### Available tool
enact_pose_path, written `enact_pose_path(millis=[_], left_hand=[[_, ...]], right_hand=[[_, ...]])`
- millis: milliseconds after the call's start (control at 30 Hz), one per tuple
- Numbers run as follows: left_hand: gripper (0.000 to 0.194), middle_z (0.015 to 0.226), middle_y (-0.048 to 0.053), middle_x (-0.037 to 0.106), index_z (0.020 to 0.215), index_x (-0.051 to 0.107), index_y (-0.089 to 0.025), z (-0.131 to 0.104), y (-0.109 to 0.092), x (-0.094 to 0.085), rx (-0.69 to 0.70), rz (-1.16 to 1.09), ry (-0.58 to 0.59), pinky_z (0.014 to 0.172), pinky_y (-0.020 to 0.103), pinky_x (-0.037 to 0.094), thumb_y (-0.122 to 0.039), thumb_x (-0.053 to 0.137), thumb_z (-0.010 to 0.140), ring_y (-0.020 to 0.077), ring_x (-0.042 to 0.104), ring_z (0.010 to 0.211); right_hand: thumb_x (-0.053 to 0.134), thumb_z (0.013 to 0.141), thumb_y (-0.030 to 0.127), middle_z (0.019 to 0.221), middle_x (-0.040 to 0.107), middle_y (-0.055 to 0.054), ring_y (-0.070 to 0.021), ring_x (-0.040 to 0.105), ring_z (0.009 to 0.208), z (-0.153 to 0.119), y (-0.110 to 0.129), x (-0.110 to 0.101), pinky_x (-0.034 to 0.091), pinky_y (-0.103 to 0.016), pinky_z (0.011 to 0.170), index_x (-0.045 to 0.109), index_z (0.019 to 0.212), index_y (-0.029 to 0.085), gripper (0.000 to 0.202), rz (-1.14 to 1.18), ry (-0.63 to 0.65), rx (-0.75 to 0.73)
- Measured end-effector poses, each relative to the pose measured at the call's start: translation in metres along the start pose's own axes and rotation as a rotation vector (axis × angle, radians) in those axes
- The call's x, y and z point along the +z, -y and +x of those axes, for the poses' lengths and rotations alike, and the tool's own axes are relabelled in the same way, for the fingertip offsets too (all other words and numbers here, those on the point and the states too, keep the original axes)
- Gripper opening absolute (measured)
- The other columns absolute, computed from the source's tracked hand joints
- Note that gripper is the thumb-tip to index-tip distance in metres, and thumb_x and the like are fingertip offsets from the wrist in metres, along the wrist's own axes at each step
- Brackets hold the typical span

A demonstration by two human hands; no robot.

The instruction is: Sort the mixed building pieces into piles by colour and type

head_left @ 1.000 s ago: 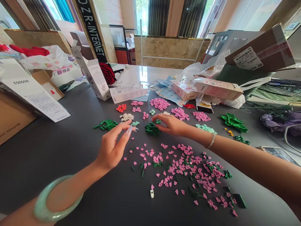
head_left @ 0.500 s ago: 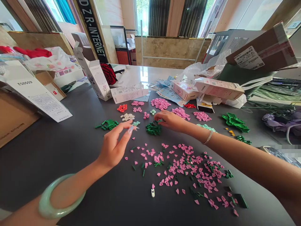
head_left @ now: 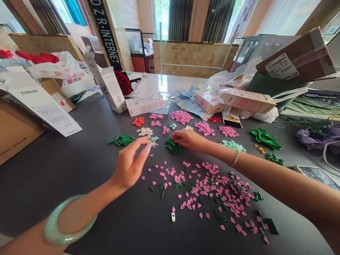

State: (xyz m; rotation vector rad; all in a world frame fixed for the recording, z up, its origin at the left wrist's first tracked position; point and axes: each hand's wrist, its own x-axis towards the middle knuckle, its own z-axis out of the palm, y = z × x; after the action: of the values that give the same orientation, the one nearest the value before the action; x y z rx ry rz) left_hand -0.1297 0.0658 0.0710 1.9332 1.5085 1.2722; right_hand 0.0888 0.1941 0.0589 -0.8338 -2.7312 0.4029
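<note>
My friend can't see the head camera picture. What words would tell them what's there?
A person's right hand is at a dark green pile on a dark table, the left hand nearby. Loose pink pieces lie scattered nearer the camera, with boxes farther back.

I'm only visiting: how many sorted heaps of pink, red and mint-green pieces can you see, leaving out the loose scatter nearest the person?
Pink heaps: 6
Red heaps: 2
Mint-green heaps: 3
Total: 11
</note>
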Motion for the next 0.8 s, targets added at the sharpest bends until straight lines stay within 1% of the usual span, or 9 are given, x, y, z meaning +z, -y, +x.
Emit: enact_pose_path(millis=[67, 133, 233, 333, 467, 567, 667, 700, 800], left_hand=[[0.029, 0.120, 0.011, 0.064, 0.099, 0.061, -0.018, 0.000, 0.000, 0.000, 0.002, -0.006, -0.002, 0.104, 0.040, 0.041, -0.039, 0.042, 0.092, 0.0245, 0.053, 0.122], [0.030, 0.120, 0.012, 0.064, 0.099, 0.061, -0.017, -0.001, -0.001, 0.000, 0.003, -0.019, -0.004, 0.104, 0.040, 0.041, -0.040, 0.043, 0.092, 0.0250, 0.054, 0.121], [0.032, 0.121, 0.012, 0.064, 0.099, 0.062, -0.017, -0.001, -0.001, 0.000, -0.007, -0.026, -0.018, 0.103, 0.039, 0.041, -0.041, 0.044, 0.091, 0.0258, 0.057, 0.117], [0.032, 0.124, 0.012, 0.062, 0.097, 0.063, -0.017, 0.000, 0.000, 0.001, -0.022, -0.021, -0.026, 0.103, 0.040, 0.042, -0.043, 0.045, 0.091, 0.0263, 0.058, 0.115], [0.031, 0.125, 0.012, 0.062, 0.097, 0.062, -0.017, 0.001, 0.004, 0.002, -0.015, -0.033, -0.027, 0.102, 0.040, 0.042, -0.043, 0.045, 0.091, 0.0264, 0.057, 0.115], [0.030, 0.122, 0.012, 0.063, 0.099, 0.061, -0.018, 0.001, 0.005, 0.001, -0.007, -0.036, -0.031, 0.102, 0.040, 0.041, -0.042, 0.045, 0.091, 0.0258, 0.057, 0.116], [0.029, 0.117, 0.012, 0.064, 0.099, 0.060, -0.017, 0.003, 0.005, -0.001, 0.009, -0.028, -0.034, 0.101, 0.039, 0.042, -0.041, 0.045, 0.091, 0.0255, 0.056, 0.116], [0.028, 0.113, 0.011, 0.065, 0.098, 0.059, -0.017, 0.005, 0.005, -0.001, 0.016, -0.007, -0.031, 0.099, 0.039, 0.043, -0.040, 0.044, 0.091, 0.0248, 0.058, 0.112], [0.026, 0.095, 0.007, 0.064, 0.094, 0.056, -0.018, 0.009, 0.006, -0.004, 0.036, 0.096, -0.012, 0.085, 0.035, 0.048, -0.039, 0.041, 0.091, 0.0203, 0.061, 0.088]], right_hand=[[0.046, 0.090, 0.014, 0.086, 0.064, -0.006, -0.0150, 0.057, 0.078, 0.000, 0.004, 0.002, 0.043, -0.030, 0.072, 0.058, 0.095, 0.015, 0.013, -0.019, -0.005, 0.008], [0.045, 0.093, 0.022, 0.091, 0.063, -0.008, -0.0166, 0.057, 0.080, -0.001, 0.009, 0.003, 0.042, -0.030, 0.071, 0.058, 0.098, 0.015, 0.015, -0.037, -0.011, 0.016], [0.044, 0.096, 0.037, 0.102, 0.060, -0.011, -0.0178, 0.056, 0.080, -0.003, 0.016, 0.005, 0.041, -0.030, 0.067, 0.056, 0.104, 0.015, 0.026, -0.106, -0.006, 0.026], [0.044, 0.095, 0.044, 0.106, 0.058, -0.013, -0.0187, 0.056, 0.082, -0.002, 0.022, 0.008, 0.042, -0.030, 0.067, 0.054, 0.109, 0.015, 0.033, -0.199, 0.008, 0.003], [0.045, 0.095, 0.043, 0.108, 0.058, -0.014, -0.0201, 0.056, 0.089, 0.003, 0.026, 0.012, 0.043, -0.030, 0.069, 0.054, 0.109, 0.014, 0.034, -0.258, 0.026, -0.044], [0.045, 0.096, 0.042, 0.108, 0.057, -0.014, -0.0197, 0.056, 0.088, 0.007, 0.027, 0.013, 0.042, -0.029, 0.067, 0.054, 0.109, 0.013, 0.033, -0.279, 0.027, -0.060], [0.045, 0.096, 0.043, 0.106, 0.058, -0.013, -0.0198, 0.056, 0.087, 0.009, 0.028, 0.010, 0.041, -0.029, 0.067, 0.055, 0.108, 0.012, 0.034, -0.288, 0.002, -0.064], [0.045, 0.095, 0.043, 0.106, 0.059, -0.013, -0.0198, 0.056, 0.087, 0.009, 0.028, 0.007, 0.040, -0.030, 0.067, 0.055, 0.108, 0.013, 0.034, -0.287, -0.011, -0.056], [0.046, 0.095, 0.040, 0.107, 0.059, -0.013, -0.0194, 0.055, 0.086, 0.003, 0.031, -0.002, 0.040, -0.030, 0.066, 0.056, 0.110, 0.012, 0.033, -0.251, -0.042, -0.026]])
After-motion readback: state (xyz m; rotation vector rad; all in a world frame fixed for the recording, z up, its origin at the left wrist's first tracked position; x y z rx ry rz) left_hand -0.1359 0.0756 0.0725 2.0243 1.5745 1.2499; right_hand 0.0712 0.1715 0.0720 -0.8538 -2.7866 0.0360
